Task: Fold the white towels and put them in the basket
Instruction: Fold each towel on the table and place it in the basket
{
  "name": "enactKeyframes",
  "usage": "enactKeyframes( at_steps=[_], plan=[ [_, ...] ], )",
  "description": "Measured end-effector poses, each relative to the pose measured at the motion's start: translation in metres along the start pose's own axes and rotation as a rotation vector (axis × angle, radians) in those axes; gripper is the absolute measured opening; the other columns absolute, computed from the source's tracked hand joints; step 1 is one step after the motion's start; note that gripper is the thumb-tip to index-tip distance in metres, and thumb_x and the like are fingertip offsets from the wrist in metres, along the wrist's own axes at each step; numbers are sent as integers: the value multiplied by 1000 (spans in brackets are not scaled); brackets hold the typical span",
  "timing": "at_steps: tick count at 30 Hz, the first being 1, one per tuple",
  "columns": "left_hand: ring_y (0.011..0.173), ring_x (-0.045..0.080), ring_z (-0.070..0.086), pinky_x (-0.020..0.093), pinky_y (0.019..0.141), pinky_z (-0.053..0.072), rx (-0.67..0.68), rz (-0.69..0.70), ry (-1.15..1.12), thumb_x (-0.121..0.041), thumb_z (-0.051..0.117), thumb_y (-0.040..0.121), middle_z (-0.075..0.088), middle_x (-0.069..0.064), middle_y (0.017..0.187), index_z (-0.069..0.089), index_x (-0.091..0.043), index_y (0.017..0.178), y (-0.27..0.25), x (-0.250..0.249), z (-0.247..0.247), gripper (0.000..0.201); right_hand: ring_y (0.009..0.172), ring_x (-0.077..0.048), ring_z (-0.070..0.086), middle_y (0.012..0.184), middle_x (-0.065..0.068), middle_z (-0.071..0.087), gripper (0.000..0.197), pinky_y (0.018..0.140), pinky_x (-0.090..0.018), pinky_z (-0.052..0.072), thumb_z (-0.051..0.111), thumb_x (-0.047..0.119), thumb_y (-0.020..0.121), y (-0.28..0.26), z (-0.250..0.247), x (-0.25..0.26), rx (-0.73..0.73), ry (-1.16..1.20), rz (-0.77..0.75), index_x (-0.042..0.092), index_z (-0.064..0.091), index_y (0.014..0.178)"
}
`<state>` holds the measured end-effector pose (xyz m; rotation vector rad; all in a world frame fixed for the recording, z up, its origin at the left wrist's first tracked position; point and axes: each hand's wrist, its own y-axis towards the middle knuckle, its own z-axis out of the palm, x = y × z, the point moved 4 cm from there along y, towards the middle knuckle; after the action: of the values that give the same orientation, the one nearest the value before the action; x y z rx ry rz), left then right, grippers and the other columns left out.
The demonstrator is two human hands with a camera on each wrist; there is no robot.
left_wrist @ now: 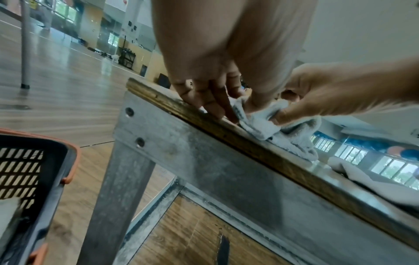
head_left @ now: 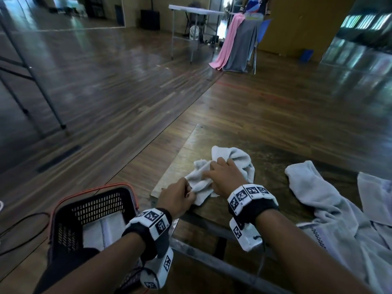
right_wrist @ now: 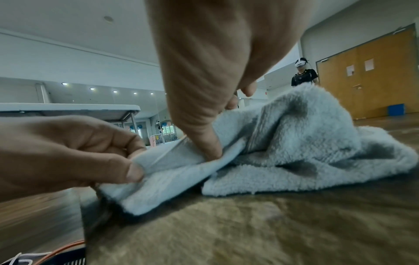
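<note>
loosely crumpled white towel [head_left: 239,155], left hand [head_left: 178,197] fingers pinching corner, right hand [head_left: 227,177] fingers gripping folds

Crumpled towels [head_left: 237,158] on wooden table [head_left: 271,175]

Shows bare skin on the left hand [head_left: 176,197] and right hand [head_left: 226,178] and up both forearms [head_left: 297,251]. Wears a black strap [head_left: 262,209] just behind each hand, ringed with white blocks [head_left: 248,194] printed with black-and-white square markers. Carries a white box [head_left: 244,236] beneath each wrist, marked likewise. Trails a thin dark cable [head_left: 262,257] from the right-hand box.
</note>
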<state>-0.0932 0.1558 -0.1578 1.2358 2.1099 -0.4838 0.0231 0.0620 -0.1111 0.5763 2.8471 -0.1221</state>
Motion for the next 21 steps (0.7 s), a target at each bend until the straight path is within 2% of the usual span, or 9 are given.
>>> enactKeyframes(
  at_steps=[2, 4, 7, 10, 13, 14, 16, 18, 21],
  plan=[
    [69, 16, 57, 34, 63, 46, -34, 55, -158, -21, 60, 86, 61, 1, 76, 51, -14, 87, -6, -5, -9, 11, 113, -25, 41, 117, -1, 54, 29, 95, -41, 28, 56, 33, 82, -8, -9, -2, 2, 72, 19, 32, 57, 111],
    [69, 6, 56, 21, 61, 47, -74, 138, -231, -17, 61, 88, 60, -3, 78, 55, -13, 92, -10, -17, -25, 8, 110, -24, 43, 113, -1, 57, 29, 95, -43, 27, 51, 41, 82, -17, -22, -5, 6, 169, 43, 31, 59, 108],
    [76, 14, 57, 23, 65, 47, -128, 286, -198, -17, 59, 90, 62, 2, 84, 62, -8, 95, -10, -47, -60, 11, 108, -22, 45, 111, -1, 58, 32, 93, -42, 27, 45, 45, 87, -33, -52, -15, -36, 284, 103, 28, 59, 110],
    [78, 16, 57, 19, 67, 42, -213, 427, -119, -17, 59, 90, 64, 3, 85, 64, -11, 91, -10, -91, -102, 9, 102, -19, 48, 100, 3, 58, 22, 90, -40, 28, 54, 39, 86, -51, -96, -35, -146, 453, 200, 23, 60, 100],
    [73, 16, 56, 10, 62, 35, -337, 536, -102, -15, 60, 89, 64, 2, 79, 64, -9, 88, -12, -144, -147, 7, 82, -18, 53, 81, -1, 58, 16, 85, -41, 37, 63, 32, 84, -73, -156, -52, -325, 689, 266, 16, 59, 83],
    [71, 17, 55, 11, 61, 35, -384, 572, -102, -13, 62, 88, 62, 1, 76, 64, -8, 87, -15, -163, -162, 6, 77, -20, 53, 78, -8, 60, 19, 81, -42, 41, 63, 28, 84, -82, -177, -58, -387, 742, 273, 10, 58, 80],
    [69, 23, 56, 25, 65, 41, -451, 640, -111, -12, 64, 86, 61, 4, 72, 65, -7, 86, -21, -201, -189, 5, 72, -23, 50, 80, -20, 60, 22, 74, -42, 43, 61, 20, 87, -99, -220, -68, -482, 798, 250, -1, 57, 82],
    [70, 26, 59, 32, 66, 43, -501, 710, -127, -14, 65, 86, 65, 9, 74, 66, -8, 86, -29, -236, -213, 6, 72, -21, 48, 80, -19, 57, 20, 70, -35, 41, 59, 14, 88, -117, -260, -76, -538, 810, 216, -5, 55, 84],
    [71, 15, 59, 14, 60, 41, -543, 775, -137, -23, 64, 87, 68, 3, 80, 68, -14, 87, -40, -282, -248, 10, 74, -19, 51, 79, -11, 56, 10, 69, -30, 41, 62, 8, 86, -143, -311, -87, -605, 842, 191, 3, 54, 84]
  ],
)
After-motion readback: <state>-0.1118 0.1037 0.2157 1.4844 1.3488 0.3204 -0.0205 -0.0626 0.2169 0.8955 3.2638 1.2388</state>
